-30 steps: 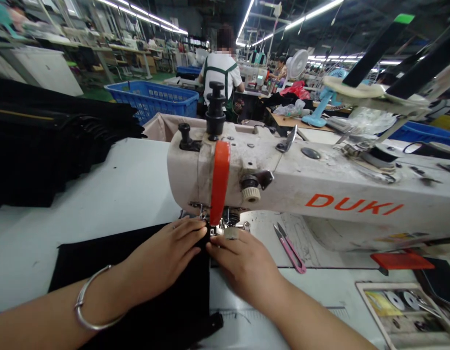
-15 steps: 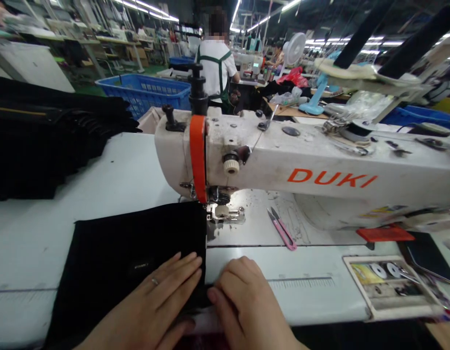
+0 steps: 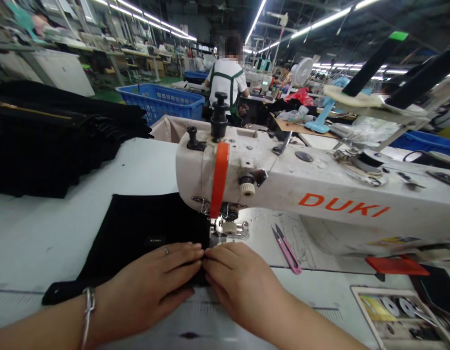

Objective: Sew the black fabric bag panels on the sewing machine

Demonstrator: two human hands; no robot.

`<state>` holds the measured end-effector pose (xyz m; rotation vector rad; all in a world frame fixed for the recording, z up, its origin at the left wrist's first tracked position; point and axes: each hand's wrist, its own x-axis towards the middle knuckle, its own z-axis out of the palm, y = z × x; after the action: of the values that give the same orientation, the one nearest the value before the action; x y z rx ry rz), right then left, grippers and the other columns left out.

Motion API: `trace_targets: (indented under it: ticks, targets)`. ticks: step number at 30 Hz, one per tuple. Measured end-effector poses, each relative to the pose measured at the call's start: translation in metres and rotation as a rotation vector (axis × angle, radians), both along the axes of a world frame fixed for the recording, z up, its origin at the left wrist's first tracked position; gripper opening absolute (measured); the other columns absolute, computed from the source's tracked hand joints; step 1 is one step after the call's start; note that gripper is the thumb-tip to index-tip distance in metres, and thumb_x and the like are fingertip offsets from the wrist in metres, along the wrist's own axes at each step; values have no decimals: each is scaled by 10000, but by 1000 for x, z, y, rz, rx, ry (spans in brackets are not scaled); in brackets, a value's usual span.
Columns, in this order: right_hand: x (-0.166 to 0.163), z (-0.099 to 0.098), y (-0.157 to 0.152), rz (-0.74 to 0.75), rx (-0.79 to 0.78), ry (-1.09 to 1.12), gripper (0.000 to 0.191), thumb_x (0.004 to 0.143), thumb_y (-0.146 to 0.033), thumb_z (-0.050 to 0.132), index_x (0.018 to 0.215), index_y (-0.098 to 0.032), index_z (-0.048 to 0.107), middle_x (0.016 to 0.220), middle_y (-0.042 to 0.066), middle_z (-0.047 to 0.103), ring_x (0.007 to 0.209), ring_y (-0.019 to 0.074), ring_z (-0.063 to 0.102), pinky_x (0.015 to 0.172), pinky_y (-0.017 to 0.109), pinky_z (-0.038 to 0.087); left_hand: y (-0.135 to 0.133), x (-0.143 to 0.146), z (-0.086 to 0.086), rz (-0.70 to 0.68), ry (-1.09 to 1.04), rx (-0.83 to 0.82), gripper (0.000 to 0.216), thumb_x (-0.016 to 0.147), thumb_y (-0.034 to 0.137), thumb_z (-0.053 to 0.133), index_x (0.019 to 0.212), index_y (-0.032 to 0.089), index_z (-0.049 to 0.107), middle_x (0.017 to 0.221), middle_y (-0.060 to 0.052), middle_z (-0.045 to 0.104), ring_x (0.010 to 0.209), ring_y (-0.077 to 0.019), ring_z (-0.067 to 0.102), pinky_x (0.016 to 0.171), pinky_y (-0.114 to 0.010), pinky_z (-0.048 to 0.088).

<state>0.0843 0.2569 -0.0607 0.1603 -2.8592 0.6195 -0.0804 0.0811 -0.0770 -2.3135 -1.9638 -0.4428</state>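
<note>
A black fabric piece (image 3: 137, 228) lies flat on the white table under the head of a white DUKI sewing machine (image 3: 319, 194). My left hand (image 3: 155, 282) rests flat on the fabric's near right corner, fingers stretched out together. My right hand (image 3: 239, 282) presses at the fabric's right edge, fingertips meeting the left ones just in front of the presser foot (image 3: 228, 227). Whether the right fingers pinch the edge is hidden. An orange guard (image 3: 219, 180) hangs down the machine's face.
Pink thread snips (image 3: 287, 250) lie on the machine bed right of the foot. A stack of black fabric (image 3: 57, 141) sits at the far left. A tray of bobbins (image 3: 400, 311) is at the near right. Blue crates and a person in a green apron stand behind.
Both hands moved forward with the fabric's edge toward the presser foot after having drawn back toward the table's near edge. The fabric has fed farther back under the machine.
</note>
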Motion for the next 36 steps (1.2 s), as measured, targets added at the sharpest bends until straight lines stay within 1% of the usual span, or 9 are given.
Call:
trace_targets:
  ticks: [6,11,14,18,23,27,30,32,36]
  targets:
    - [-13,-1,10,-38,1,24,193,1008,-172,481,1057,-172,668,1131,86,694,1029,243,623,921,398,525,19,-22,-2,-9,-63,-20,369,924,277,658,1283,193,637,1391,-63,628,1294,-232,578,1139,-371,480]
    - [-20,-8,12,-130,-3,20,204,1003,-192,491,1066,-160,682,1122,112,675,1071,280,590,962,452,510,33,-37,-1,-20,-92,-5,331,943,281,619,1263,195,636,1364,-72,638,1253,-228,601,1108,-358,495]
    - [-23,-12,13,-211,28,8,230,998,-216,514,1138,-165,690,1075,117,666,1008,303,575,871,468,534,41,-44,0,-2,-82,-5,322,958,286,595,1264,196,637,1327,-76,652,1232,-237,605,1110,-370,487]
    - [-25,-16,13,-256,74,9,267,987,-206,538,1215,-168,672,1038,110,670,931,298,562,793,445,534,49,-49,0,-38,-27,-3,312,984,306,573,1253,163,644,1292,-96,654,1229,-251,594,1111,-389,483]
    - [-21,-15,16,-274,17,124,195,972,-180,548,1111,-169,684,1056,118,653,953,281,550,796,408,508,49,-65,-1,-109,31,59,298,1039,280,495,1264,163,652,1279,-102,665,1258,-237,571,1154,-409,437]
    - [-19,-11,22,-367,51,185,150,983,-169,512,949,-147,656,933,108,648,888,269,542,775,404,477,45,-80,-4,-111,-23,86,277,1039,266,511,1261,220,671,1249,-70,691,1195,-215,614,1113,-405,469]
    - [-18,-11,26,-418,144,137,191,984,-219,535,829,-165,634,777,83,623,797,269,539,715,405,453,43,-74,-4,-59,-142,94,230,1035,249,523,1175,222,704,1163,-39,728,1085,-184,663,1030,-358,525]
    - [-18,-12,25,-409,125,128,209,974,-252,574,788,-174,632,740,72,619,770,262,544,702,398,451,43,-60,-3,10,-194,115,203,1030,256,534,1088,209,723,1106,-26,749,1034,-176,679,991,-343,546]
    - [-19,-18,21,-238,-51,205,79,953,-172,613,961,-179,691,958,78,706,907,247,601,794,372,497,43,-34,-1,116,-235,155,208,1034,270,520,1059,199,714,1061,-15,760,1000,-174,691,965,-341,555]
